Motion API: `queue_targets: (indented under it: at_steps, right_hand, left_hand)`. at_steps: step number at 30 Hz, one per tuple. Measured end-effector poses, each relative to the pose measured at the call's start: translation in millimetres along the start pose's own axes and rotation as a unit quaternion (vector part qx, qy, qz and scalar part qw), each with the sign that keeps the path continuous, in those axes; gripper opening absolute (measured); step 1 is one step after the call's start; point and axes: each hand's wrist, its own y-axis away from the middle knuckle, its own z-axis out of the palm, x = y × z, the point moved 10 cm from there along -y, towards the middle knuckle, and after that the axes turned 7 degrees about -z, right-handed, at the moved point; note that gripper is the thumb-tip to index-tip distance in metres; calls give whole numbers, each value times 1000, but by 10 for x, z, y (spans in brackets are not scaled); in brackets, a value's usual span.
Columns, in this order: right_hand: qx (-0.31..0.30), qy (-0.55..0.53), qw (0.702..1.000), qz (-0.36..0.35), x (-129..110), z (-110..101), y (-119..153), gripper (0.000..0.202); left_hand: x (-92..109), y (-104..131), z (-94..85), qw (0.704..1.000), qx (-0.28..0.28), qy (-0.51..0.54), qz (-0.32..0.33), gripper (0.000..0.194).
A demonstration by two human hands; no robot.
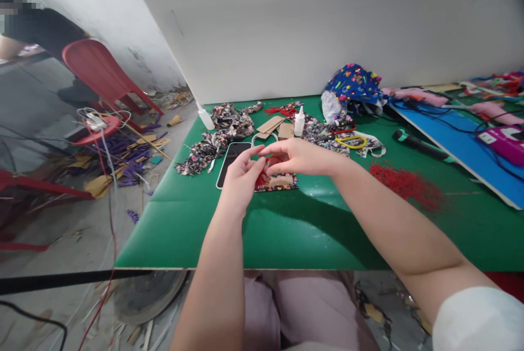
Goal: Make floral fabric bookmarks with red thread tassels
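Head view | left hand (241, 174): grip pinched red strands (260, 179) | right hand (298, 156): grip unclear | fine strands likely needed even tension

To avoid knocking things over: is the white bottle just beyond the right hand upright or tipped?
Upright: the white bottle stands beyond the right hand, its nozzle pointing up.

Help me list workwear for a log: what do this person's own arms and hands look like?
The left hand and right hand are ungloved, with no watch or bracelet visible at either wrist. A white fabric sleeve ends above the right elbow; the left forearm is bare as far as the picture shows.
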Motion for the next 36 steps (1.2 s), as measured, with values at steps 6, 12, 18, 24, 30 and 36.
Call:
queue_targets:
  at_steps: [6,12,18,24,30,36]
  right_hand:
    - [0,13,1000,-2,3,-34,-3,22]
    - [6,43,998,48,117,-99,22,21]
    - [-2,56,993,107,271,-200,87,17]
    - [51,38,986,151,498,-431,168,18]
    - [122,18,987,107,527,-513,118,17]
    - [126,-79,987,62,583,-263,-30,19]
  left_hand:
    - [-10,6,14,999,-9,-31,-9,43]
    - [-8,10,12,998,-15,-63,-4,37]
    - [-1,-57,-150,965,72,-246,59,33]
    - [-310,-49,259,798,-43,-588,122,57]
    - [-384,0,504,753,-72,-641,129,47]
    - [-373,103,816,734,-81,-653,167,30]
